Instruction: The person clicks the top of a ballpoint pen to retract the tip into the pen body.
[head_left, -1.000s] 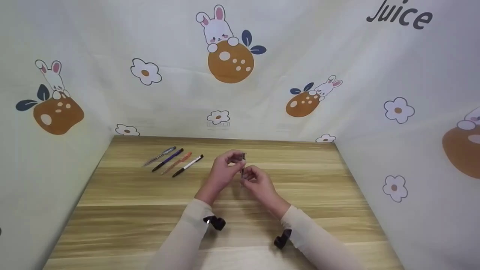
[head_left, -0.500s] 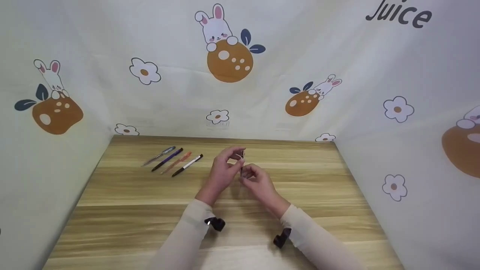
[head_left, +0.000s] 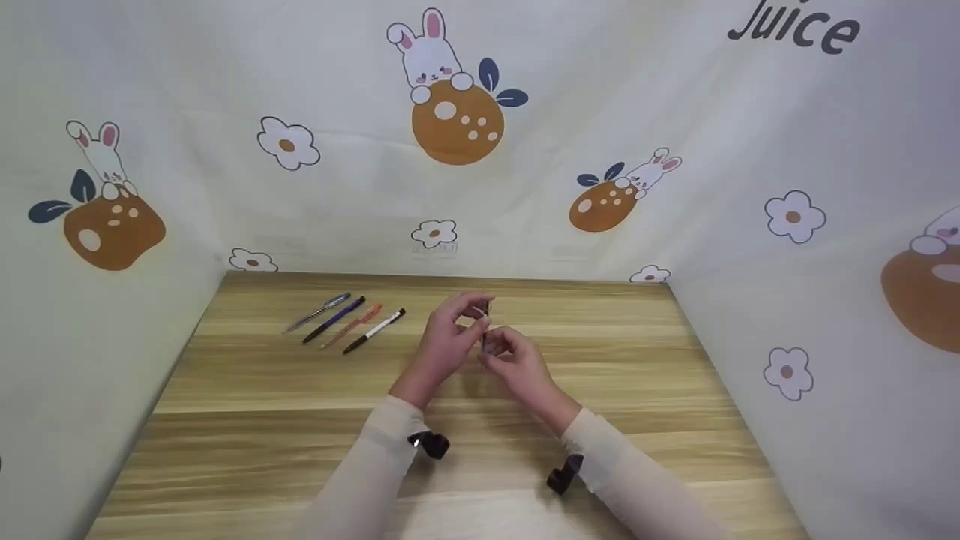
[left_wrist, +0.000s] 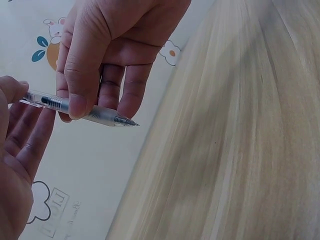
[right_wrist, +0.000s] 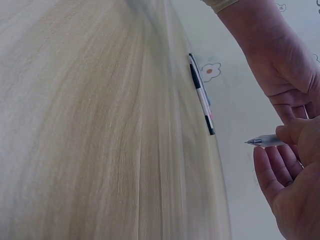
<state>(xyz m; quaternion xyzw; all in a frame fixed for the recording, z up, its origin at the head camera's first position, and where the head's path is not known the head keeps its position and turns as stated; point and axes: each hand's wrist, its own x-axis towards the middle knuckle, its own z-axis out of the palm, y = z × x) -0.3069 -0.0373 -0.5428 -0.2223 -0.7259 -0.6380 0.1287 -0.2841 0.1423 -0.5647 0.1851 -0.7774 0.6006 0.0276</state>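
Note:
Over the middle of the table, both hands hold one clear-and-white pen (left_wrist: 104, 115), its pointed metal tip showing. My left hand (head_left: 442, 346) grips the far end with the clip; in the left wrist view its thumb lies along that end. Nearer the tip, the thumb and fingers of my right hand (head_left: 525, 366) pinch the barrel. The right wrist view shows the pen's front part (right_wrist: 270, 140) poking out from under the right thumb, while the left hand (right_wrist: 280, 65) reaches in from above. In the head view, the fingers hide most of the pen.
Left of the hands, several pens lie slanted in a row on the wooden table (head_left: 262, 420): a clear grey pen (head_left: 319, 312), a blue pen (head_left: 334, 319), an orange pen (head_left: 352, 325) and a white-and-black pen (head_left: 375, 331). Printed cloth walls (head_left: 352, 202) stand around the table.
The left index finger has lifted slightly and reaches farther over the pen's far end. Both hands have otherwise barely moved, and the pens on the table lie as before.

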